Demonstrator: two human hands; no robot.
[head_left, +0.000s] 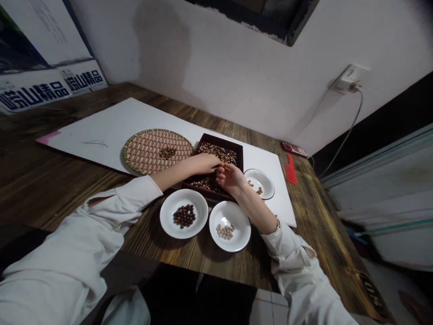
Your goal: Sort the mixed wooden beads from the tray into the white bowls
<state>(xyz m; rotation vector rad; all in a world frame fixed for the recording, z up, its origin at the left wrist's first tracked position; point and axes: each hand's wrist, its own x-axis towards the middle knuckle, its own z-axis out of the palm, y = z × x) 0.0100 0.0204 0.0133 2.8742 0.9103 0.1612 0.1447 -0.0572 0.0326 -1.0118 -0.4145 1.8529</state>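
Observation:
Over a dark red box (239,155) filled with mixed beads (216,150), my two hands meet at the fingertips. My left hand (207,163) reaches in from the left, back upward, its fingers pressed together. My right hand (231,178) is curled with the palm partly turned up and the fingers bent inward. Whatever is between the fingers is too small to make out. Nearer to me stand a white bowl (166,215) of dark brown beads (184,216) and a white bowl (230,243) of pale beads (225,231).
A round woven tray (142,151) with brown beads (167,153) lies left of the box. At right, a white bowl (268,183) holds yellowish beads (259,190). A white board (98,131) lies underneath. Beyond are a red comb (290,170) and a phone (294,149).

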